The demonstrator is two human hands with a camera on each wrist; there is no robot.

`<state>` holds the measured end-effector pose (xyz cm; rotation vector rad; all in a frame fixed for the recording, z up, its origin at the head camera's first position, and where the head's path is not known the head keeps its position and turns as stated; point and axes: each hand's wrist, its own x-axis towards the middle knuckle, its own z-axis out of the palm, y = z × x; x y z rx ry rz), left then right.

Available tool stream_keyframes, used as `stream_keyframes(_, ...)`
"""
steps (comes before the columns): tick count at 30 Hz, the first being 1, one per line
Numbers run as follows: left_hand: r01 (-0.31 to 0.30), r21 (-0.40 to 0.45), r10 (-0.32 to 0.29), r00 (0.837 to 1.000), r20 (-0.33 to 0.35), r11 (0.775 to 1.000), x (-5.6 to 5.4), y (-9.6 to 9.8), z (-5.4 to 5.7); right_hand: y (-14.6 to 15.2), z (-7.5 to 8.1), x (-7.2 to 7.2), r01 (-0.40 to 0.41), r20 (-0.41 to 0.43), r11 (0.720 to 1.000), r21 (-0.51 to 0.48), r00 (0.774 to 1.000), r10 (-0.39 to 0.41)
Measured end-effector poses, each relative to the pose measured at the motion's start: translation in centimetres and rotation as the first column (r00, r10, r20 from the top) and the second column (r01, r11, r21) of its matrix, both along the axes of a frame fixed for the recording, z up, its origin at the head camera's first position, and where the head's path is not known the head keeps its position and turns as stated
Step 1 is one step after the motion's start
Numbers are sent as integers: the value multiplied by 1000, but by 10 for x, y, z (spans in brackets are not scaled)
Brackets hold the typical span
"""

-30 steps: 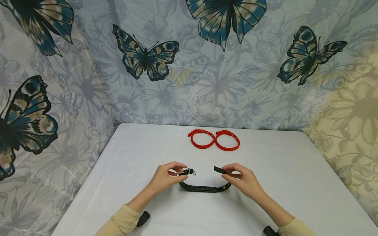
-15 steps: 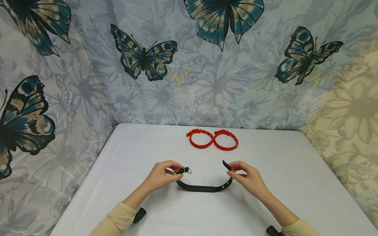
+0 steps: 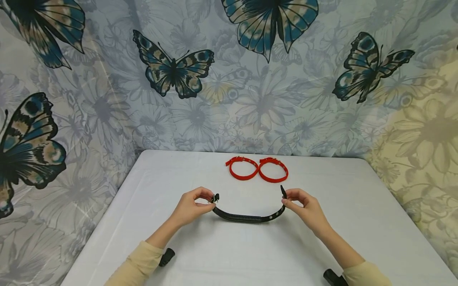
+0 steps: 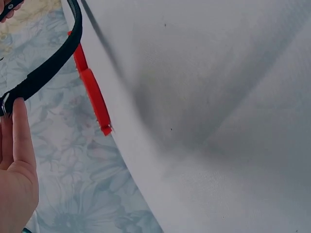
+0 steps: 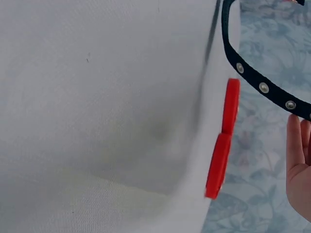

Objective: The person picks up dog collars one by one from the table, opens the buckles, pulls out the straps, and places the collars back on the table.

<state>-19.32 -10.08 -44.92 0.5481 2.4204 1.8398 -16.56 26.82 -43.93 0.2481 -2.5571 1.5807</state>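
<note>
A black collar [image 3: 243, 218] with metal eyelets sags in a shallow curve between my two hands, over the white table. My left hand [image 3: 193, 206] pinches its buckle end. With thumb and fingers, my right hand [image 3: 304, 206] pinches the opposite end, and the pointed tip sticks up past the fingers. The left wrist view has the left hand [image 4: 19, 170] at the buckle of the strap [image 4: 53, 65]. In the right wrist view, round eyelets show along the collar [image 5: 252, 77] beside the right hand's fingers [image 5: 294, 141].
Two red collars, a left one [image 3: 245, 178] and a right one [image 3: 273, 180], lie fastened in rings side by side towards the back of the white table [image 3: 179, 171]. Behind it hangs a butterfly-patterned cloth [image 3: 264, 115].
Both hands have risen and moved apart, lifting the black collar and drawing it into a wider, flatter curve. Its tip has turned upward. The red collars stay in place.
</note>
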Motion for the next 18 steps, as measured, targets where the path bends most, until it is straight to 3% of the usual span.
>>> stream_keyframes(6, -43, 16, 44, 998, -37, 999, -9, -1, -2, 8, -3, -11, 10, 38, 987, -158, 999, -4)
stream_keyframes(12, -55, -34, 52, 994, -100, 998, -19, -3, -6, 14, -6, -21, 22, 77, 943, -331, 997, 4)
stream_keyframes(18, -62, -18, 60, 990, -128, 998, -32, -4, -10, 20, -10, -32, 69, 107, 907, -416, 994, -27)
